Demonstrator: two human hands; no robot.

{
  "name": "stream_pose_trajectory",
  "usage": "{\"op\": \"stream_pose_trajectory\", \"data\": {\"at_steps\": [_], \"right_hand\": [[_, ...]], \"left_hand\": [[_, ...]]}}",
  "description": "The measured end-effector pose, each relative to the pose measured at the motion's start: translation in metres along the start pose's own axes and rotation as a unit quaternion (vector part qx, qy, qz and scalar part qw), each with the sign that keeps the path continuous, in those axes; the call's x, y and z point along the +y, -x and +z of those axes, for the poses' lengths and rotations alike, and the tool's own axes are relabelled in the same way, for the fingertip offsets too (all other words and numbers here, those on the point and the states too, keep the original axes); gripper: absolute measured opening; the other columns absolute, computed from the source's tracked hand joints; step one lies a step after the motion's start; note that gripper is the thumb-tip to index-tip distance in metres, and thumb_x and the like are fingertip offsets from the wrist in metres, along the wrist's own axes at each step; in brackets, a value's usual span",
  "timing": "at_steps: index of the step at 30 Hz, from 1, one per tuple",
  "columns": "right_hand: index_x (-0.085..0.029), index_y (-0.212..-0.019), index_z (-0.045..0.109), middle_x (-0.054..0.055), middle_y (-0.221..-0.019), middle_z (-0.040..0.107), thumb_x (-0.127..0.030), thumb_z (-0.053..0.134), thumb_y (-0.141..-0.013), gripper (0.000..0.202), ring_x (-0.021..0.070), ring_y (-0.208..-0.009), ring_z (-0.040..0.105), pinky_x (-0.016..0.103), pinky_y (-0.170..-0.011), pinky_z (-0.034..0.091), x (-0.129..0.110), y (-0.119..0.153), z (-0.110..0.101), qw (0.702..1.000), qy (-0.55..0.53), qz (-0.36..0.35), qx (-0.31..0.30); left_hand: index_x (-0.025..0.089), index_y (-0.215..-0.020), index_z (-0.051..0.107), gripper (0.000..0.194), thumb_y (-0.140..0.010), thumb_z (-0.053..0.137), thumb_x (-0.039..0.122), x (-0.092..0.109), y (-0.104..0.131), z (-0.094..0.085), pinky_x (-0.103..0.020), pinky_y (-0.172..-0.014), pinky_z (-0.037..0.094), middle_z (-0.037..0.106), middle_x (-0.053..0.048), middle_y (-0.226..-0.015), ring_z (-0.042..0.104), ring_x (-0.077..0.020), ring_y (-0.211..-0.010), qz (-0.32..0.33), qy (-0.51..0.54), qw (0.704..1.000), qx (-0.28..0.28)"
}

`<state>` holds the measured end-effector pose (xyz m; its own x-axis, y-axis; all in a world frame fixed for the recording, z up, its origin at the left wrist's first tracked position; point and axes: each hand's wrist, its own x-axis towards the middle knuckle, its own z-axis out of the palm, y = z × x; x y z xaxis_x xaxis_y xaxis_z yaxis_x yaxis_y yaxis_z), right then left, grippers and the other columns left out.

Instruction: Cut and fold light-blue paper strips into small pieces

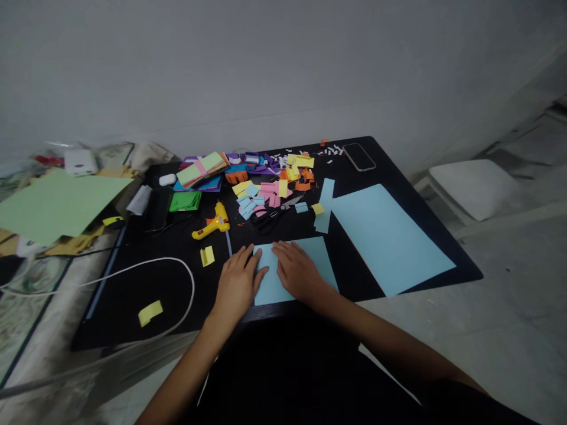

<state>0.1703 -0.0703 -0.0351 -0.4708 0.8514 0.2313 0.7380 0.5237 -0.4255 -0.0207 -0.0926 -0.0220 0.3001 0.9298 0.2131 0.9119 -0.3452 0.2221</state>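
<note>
A light blue sheet of paper [269, 287] lies at the front edge of the black table, under both hands. My left hand [238, 277] rests at its left side, fingers stretched out and thumb apart. On the upper middle of the same sheet, my right hand [297, 268] lies with its fingers extended. Neither hand grips anything that I can see. To the right lies a larger light blue sheet [394, 236]. Just beyond the hands are scissors [277, 215] and a yellow glue gun [214, 222].
Folded paper pieces [266, 195] in several colours cover the table's back, beside a stack of coloured paper [201, 171]. A phone [359, 157] lies at the back right. A white cable [191, 280] loops over the left side. A white stool [472, 186] stands at the right.
</note>
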Motion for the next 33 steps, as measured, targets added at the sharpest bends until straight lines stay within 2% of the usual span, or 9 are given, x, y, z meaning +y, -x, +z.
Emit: {"op": "stream_pose_trajectory", "data": {"at_steps": [8, 12, 15, 19, 22, 24, 27, 30, 33], "right_hand": [[-0.012, -0.128, 0.067, 0.013, -0.134, 0.07, -0.013, 0.048, -0.098, 0.036, 0.0264, -0.129, 0.064, 0.053, -0.121, 0.038, 0.047, 0.031, -0.03, 0.994, 0.033, 0.065, 0.081], [-0.013, -0.126, 0.068, 0.012, -0.132, 0.072, -0.014, 0.046, -0.1, 0.034, 0.0266, -0.126, 0.065, 0.057, -0.123, 0.033, 0.056, 0.041, -0.039, 0.99, 0.05, 0.081, 0.101], [-0.01, -0.126, 0.067, 0.015, -0.131, 0.072, -0.012, 0.046, -0.099, 0.034, 0.0273, -0.127, 0.064, 0.057, -0.124, 0.031, 0.051, 0.039, -0.042, 0.991, 0.06, 0.083, 0.089], [-0.012, -0.121, 0.07, 0.016, -0.129, 0.069, -0.002, 0.047, -0.091, 0.039, 0.0312, -0.124, 0.06, 0.055, -0.116, 0.04, 0.041, 0.027, -0.038, 0.991, 0.067, 0.099, 0.063], [-0.016, -0.115, 0.073, 0.014, -0.118, 0.07, 0.004, 0.047, -0.085, 0.044, 0.0284, -0.11, 0.063, 0.045, -0.099, 0.051, 0.032, 0.011, -0.03, 0.992, 0.017, 0.118, 0.031], [-0.016, -0.111, 0.073, 0.013, -0.111, 0.069, 0.004, 0.047, -0.085, 0.042, 0.0254, -0.104, 0.063, 0.04, -0.097, 0.051, 0.026, -0.002, -0.023, 0.993, -0.018, 0.117, 0.02], [-0.013, -0.108, 0.07, 0.013, -0.105, 0.068, -0.002, 0.052, -0.088, 0.029, 0.0261, -0.103, 0.062, 0.037, -0.096, 0.05, 0.016, -0.02, -0.014, 0.994, -0.016, 0.107, 0.012], [-0.015, -0.101, 0.067, 0.012, -0.099, 0.07, -0.015, 0.056, -0.095, 0.013, 0.0263, -0.097, 0.063, 0.036, -0.088, 0.05, 0.008, -0.033, -0.012, 0.99, 0.016, 0.137, -0.005], [-0.018, -0.097, 0.065, 0.01, -0.093, 0.071, -0.023, 0.056, -0.099, 0.01, 0.0253, -0.093, 0.065, 0.034, -0.081, 0.049, 0.005, -0.04, -0.014, 0.985, 0.032, 0.168, -0.029]], "left_hand": [[0.014, -0.134, 0.064, 0.042, -0.101, 0.055, 0.039, -0.002, -0.001, -0.001, -0.054, -0.104, 0.05, 0.063, -0.019, -0.142, 0.057, -0.0384, -0.133, 0.01, -0.011, 1.0, -0.003], [0.013, -0.134, 0.062, 0.04, -0.101, 0.054, 0.034, 0.003, -0.002, -0.003, -0.056, -0.106, 0.05, 0.06, -0.021, -0.144, 0.055, -0.039, -0.135, 0.007, -0.015, 1.0, -0.004], [0.008, -0.133, 0.06, 0.039, -0.097, 0.053, 0.022, 0.011, -0.006, -0.003, -0.057, -0.11, 0.048, 0.052, -0.025, -0.15, 0.052, -0.0392, -0.138, 0.017, -0.003, 1.0, -0.002], [0.009, -0.147, 0.048, 0.06, -0.086, 0.047, 0.004, 0.024, -0.01, 0.006, -0.054, -0.116, 0.046, 0.049, -0.02, -0.155, 0.048, -0.0335, -0.144, 0.065, 0.035, 0.997, -0.03], [0.012, -0.148, 0.047, 0.062, -0.087, 0.044, 0.002, 0.029, -0.01, 0.014, -0.053, -0.117, 0.045, 0.051, -0.017, -0.155, 0.048, -0.0322, -0.144, 0.064, 0.038, 0.996, -0.038], [0.012, -0.147, 0.049, 0.06, -0.088, 0.044, 0.003, 0.03, -0.008, 0.018, -0.054, -0.117, 0.044, 0.051, -0.017, -0.155, 0.048, -0.0326, -0.145, 0.053, 0.034, 0.997, -0.035], [0.01, -0.147, 0.049, 0.06, -0.088, 0.045, 0.005, 0.03, -0.006, 0.021, -0.053, -0.118, 0.044, 0.051, -0.018, -0.155, 0.047, -0.0328, -0.145, 0.047, 0.033, 0.998, -0.032], [0.008, -0.148, 0.048, 0.061, -0.087, 0.046, 0.006, 0.029, -0.005, 0.021, -0.052, -0.118, 0.043, 0.051, -0.018, -0.155, 0.047, -0.0328, -0.145, 0.049, 0.036, 0.998, -0.026], [0.009, -0.147, 0.048, 0.063, -0.085, 0.047, 0.005, 0.03, -0.005, 0.021, -0.053, -0.118, 0.043, 0.052, -0.018, -0.154, 0.048, -0.0326, -0.144, 0.042, 0.045, 0.998, -0.024]]}}
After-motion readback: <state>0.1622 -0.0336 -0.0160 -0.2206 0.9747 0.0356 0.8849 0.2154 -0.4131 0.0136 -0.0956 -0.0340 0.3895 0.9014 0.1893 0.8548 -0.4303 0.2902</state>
